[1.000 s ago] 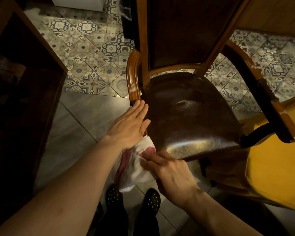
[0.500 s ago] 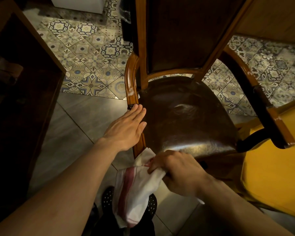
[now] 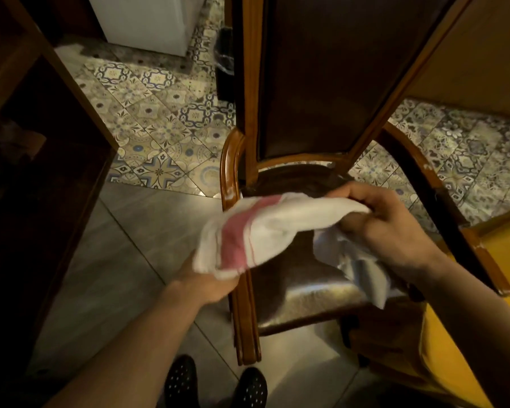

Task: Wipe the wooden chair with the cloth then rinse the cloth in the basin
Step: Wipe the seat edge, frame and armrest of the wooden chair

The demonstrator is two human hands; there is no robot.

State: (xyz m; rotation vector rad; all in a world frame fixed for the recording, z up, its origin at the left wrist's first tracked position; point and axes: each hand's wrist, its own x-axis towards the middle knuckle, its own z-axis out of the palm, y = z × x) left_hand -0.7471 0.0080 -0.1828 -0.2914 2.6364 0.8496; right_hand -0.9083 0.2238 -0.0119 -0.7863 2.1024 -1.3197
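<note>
A wooden chair [image 3: 312,83] with a dark leather seat and back stands in front of me, its armrests curving down on both sides. A white cloth [image 3: 277,228] with a red stripe is stretched in the air above the seat. My left hand [image 3: 209,281] grips the cloth's striped end from underneath, mostly hidden by the fabric, near the chair's left front edge. My right hand [image 3: 395,228] pinches the other end over the seat, with a loose corner hanging below it. No basin is in view.
A dark wooden cabinet [image 3: 36,172] stands close on the left. A white appliance [image 3: 150,22] sits at the back on patterned floor tiles [image 3: 159,128]. A yellow surface [image 3: 501,260] lies at the right behind the armrest. My black shoes [image 3: 215,384] are below.
The cloth was hanging low by the seat's front edge from my right hand; both hands now hold it lifted and spread over the seat. My left hand left the chair's side rail.
</note>
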